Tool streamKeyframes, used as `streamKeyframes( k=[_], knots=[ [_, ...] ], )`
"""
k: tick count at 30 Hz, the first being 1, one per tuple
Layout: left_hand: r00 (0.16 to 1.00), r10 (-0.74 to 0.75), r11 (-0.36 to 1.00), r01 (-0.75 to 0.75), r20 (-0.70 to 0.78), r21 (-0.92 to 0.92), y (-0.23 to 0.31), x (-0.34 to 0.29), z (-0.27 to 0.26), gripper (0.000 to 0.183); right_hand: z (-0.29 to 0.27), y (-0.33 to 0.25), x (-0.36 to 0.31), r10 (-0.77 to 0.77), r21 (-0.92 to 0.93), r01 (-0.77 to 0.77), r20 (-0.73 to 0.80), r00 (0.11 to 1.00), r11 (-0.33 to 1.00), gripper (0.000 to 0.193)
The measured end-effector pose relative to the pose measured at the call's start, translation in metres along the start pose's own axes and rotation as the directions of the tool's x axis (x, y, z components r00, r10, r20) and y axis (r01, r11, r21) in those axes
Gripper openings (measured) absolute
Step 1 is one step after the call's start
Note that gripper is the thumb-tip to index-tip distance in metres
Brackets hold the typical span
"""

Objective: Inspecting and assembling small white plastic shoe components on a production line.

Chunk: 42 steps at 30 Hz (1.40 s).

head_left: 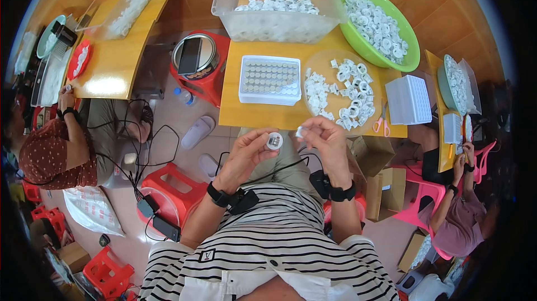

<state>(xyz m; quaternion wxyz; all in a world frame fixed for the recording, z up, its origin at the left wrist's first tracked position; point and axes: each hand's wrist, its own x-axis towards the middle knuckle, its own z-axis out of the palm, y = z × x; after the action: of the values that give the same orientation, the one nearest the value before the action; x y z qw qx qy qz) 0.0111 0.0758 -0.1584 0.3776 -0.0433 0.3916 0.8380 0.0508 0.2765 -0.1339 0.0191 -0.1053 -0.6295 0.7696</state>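
Observation:
My left hand (244, 154) pinches a round white plastic part (274, 141), its face with dark slots turned up. A short way to its right, my right hand (330, 143) holds a small white plastic piece (300, 132) between thumb and fingertips. The two pieces are apart, both held just off the table's near edge. Beyond my right hand, a round clear tray (329, 97) bears small white pieces (316, 89) on its left and white ring-shaped parts (358, 93) on its right. A white tray (270, 99) with rows of round parts stands at the left of the table.
Scissors (382, 125) with orange handles lie by a stack of white trays (410, 99). Behind are a clear bin (274, 27) and a green basin (411, 49) of white parts. A phone (189, 56) rests on a round tin at left. Other people sit at tables on both sides.

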Motion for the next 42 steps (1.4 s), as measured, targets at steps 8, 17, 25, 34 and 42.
streamKeyframes(
  k=[8, 17, 25, 34, 42],
  knots=[
    [0.999, -0.031, 1.0, 0.031, 0.012, 0.004, -0.003, 0.001, -0.004, 0.026, 0.039, -0.01, -0.01, -0.137, -0.377, 0.181, 0.142, 0.98, 0.908, 0.016],
    [0.999, -0.038, 0.998, 0.038, -0.006, 0.056, 0.0, 0.002, -0.002, 0.025, 0.043, -0.02, -0.009, -0.187, -0.589, 0.268, 0.195, 0.963, 0.762, 0.016],
    [0.999, -0.05, 0.995, 0.051, -0.015, 0.081, -0.002, 0.002, -0.002, 0.025, 0.044, -0.012, -0.008, -0.243, -0.632, 0.336, 0.232, 0.942, 0.698, 0.015],
    [0.998, 0.053, 0.985, -0.051, -0.013, 0.167, -0.001, 0.002, 0.006, 0.02, 0.05, 0.004, -0.011, -0.32, -0.626, 0.349, 0.164, 0.933, 0.697, 0.017],
    [0.994, 0.1, 0.982, -0.09, -0.048, 0.165, -0.001, 0.005, 0.011, 0.014, 0.034, 0.03, -0.014, 0.008, -0.168, -0.019, -0.063, 0.998, 0.986, 0.01]
  ],
)
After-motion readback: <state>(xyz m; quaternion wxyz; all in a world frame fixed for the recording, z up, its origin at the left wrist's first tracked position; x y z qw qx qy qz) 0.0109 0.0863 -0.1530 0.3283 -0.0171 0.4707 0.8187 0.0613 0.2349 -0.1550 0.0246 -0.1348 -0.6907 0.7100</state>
